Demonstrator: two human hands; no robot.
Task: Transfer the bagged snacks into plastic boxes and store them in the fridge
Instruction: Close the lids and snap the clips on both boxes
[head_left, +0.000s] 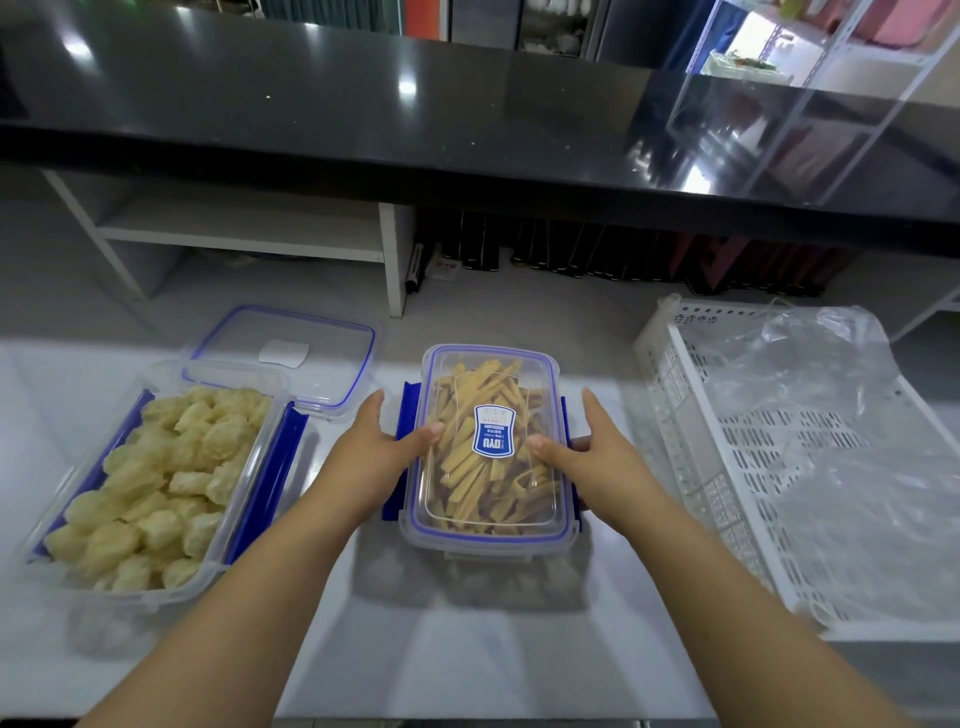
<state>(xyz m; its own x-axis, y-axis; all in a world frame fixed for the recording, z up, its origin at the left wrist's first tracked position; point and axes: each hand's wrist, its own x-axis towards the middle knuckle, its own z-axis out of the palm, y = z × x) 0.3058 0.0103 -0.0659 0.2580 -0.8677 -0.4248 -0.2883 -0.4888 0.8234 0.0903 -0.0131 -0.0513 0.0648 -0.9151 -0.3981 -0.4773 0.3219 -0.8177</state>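
A clear plastic box (488, 540) full of yellow stick snacks stands in the middle of the white table, with its blue-rimmed lid (491, 358) lying on top and a blue label on it. My left hand (382, 447) grips its left side, thumb on the lid. My right hand (589, 449) grips its right side, thumb on the lid too. The blue side clips stand out from the box. To the left, a second clear box (156, 592) holds pale puffed snacks and has no lid on it. Its lid (332, 358) lies behind it.
A white perforated basket (670, 364) at the right holds crumpled empty clear bags (831, 431). A black counter (363, 104) overhangs the far side, with white shelving (249, 234) beneath it. The table's near edge is close to me.
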